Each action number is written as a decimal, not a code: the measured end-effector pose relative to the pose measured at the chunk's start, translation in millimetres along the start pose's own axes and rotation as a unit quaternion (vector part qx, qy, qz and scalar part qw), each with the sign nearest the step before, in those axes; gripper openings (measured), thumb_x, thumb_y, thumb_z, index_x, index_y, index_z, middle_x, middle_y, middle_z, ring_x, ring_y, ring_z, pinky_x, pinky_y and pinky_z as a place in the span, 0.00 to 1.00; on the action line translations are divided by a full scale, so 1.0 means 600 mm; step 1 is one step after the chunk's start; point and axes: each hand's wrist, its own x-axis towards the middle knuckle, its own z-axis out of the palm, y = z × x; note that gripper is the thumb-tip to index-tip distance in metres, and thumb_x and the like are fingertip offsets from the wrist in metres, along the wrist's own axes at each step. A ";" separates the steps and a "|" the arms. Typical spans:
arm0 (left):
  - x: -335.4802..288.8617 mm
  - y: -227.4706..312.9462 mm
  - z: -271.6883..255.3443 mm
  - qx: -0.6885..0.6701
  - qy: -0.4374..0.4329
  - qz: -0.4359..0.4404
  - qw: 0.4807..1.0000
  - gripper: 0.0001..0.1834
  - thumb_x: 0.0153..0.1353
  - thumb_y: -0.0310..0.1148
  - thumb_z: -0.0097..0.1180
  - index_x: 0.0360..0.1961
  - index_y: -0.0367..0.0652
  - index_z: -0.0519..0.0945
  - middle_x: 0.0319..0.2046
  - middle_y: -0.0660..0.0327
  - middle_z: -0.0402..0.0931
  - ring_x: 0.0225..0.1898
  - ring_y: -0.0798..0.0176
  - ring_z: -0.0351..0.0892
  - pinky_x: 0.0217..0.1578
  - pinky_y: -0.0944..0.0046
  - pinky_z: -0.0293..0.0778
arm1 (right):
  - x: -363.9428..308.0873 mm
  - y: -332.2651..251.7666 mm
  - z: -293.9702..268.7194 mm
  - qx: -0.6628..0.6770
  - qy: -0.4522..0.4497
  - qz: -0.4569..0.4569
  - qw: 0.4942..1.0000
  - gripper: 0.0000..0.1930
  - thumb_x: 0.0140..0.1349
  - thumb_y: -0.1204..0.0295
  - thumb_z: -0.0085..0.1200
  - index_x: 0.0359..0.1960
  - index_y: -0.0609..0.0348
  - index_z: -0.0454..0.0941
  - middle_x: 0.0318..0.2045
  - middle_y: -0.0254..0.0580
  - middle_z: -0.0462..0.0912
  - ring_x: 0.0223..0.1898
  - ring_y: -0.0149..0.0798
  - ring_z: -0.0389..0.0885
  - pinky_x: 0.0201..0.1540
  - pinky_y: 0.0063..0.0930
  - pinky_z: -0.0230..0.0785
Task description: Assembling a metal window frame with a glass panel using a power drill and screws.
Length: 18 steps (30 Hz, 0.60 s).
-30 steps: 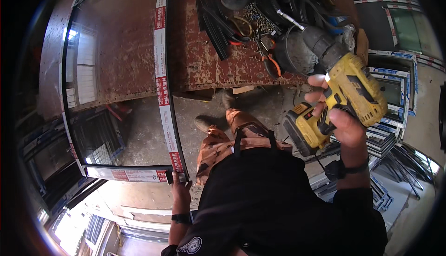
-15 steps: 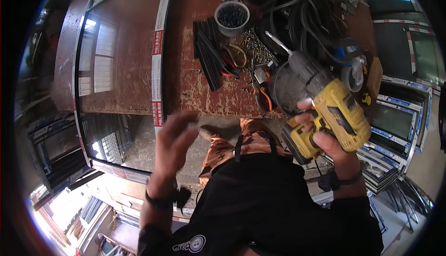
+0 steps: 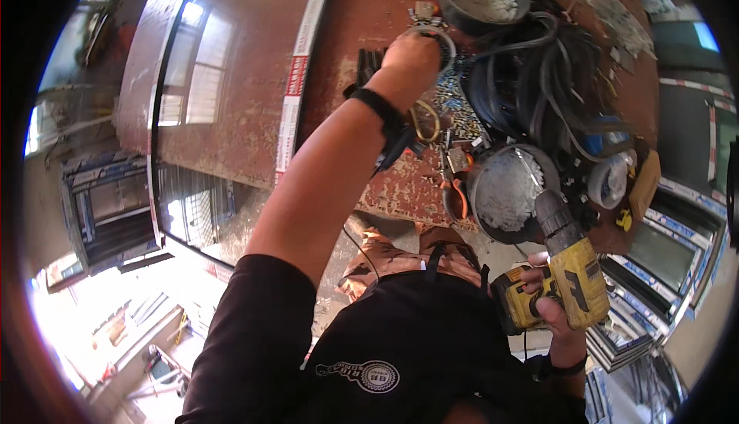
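Yellow cordless drill [image 3: 581,282] sits in the right hand [image 3: 553,315], fingers wrapped around its grip, with the long bit [image 3: 535,174] over a dark bucket [image 3: 555,185] of white pieces [image 3: 500,193]. It looks heavy and rigid, best held by that grip, above the battery [image 3: 508,297]. Farther off on the worn red bench [image 3: 392,201], the left hand [image 3: 412,58] is at a small round tub [image 3: 452,51], probably light and easily steadied by its rim; whether those hidden fingers hold anything, I cannot tell.
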 end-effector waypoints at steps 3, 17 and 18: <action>0.015 -0.017 0.002 -0.030 -0.016 -0.027 0.999 0.12 0.50 0.26 0.53 0.35 0.38 0.83 0.39 0.47 0.80 0.44 0.47 0.80 0.45 0.55 0.76 | 0.005 0.005 0.000 0.006 0.020 0.011 1.000 0.37 0.52 0.58 0.64 0.60 0.64 0.62 0.53 0.48 0.72 0.47 0.35 0.77 0.45 0.25 0.70; -0.001 -0.047 0.015 -0.152 0.085 -0.062 0.983 0.14 0.48 0.31 0.53 0.39 0.44 0.79 0.33 0.46 0.79 0.40 0.41 0.78 0.42 0.49 0.74 | 0.020 -0.009 0.004 0.003 -0.024 -0.029 0.999 0.31 0.56 0.67 0.58 0.60 0.62 0.61 0.54 0.47 0.72 0.49 0.34 0.76 0.47 0.25 0.68; 0.000 -0.048 0.018 -0.150 0.088 -0.064 0.983 0.15 0.47 0.30 0.54 0.39 0.45 0.79 0.33 0.46 0.79 0.40 0.42 0.78 0.42 0.49 0.73 | 0.019 -0.008 0.004 0.001 -0.019 -0.030 0.999 0.31 0.56 0.67 0.58 0.60 0.62 0.61 0.54 0.47 0.72 0.49 0.34 0.76 0.47 0.25 0.68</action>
